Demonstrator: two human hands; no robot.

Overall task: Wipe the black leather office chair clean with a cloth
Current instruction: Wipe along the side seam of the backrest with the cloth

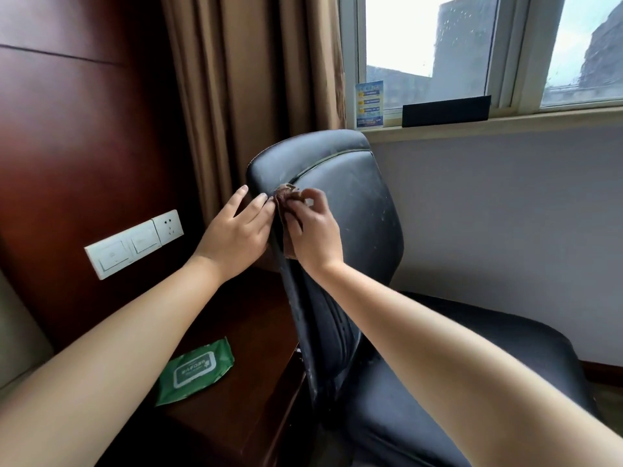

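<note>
The black leather office chair stands in front of me, its backrest dusty and scuffed, its seat low at the right. My right hand is closed on a small brown cloth, pressing it against the left edge of the backrest near the headrest seam. My left hand lies flat against the back side of that same edge, fingers extended and touching the chair, just left of the cloth. Part of the cloth is hidden under my right palm.
A green pack of wet wipes lies on the dark wooden desk at lower left. White wall switches sit on the wood panel. Brown curtains hang behind the chair; a window sill with a black strip is at right.
</note>
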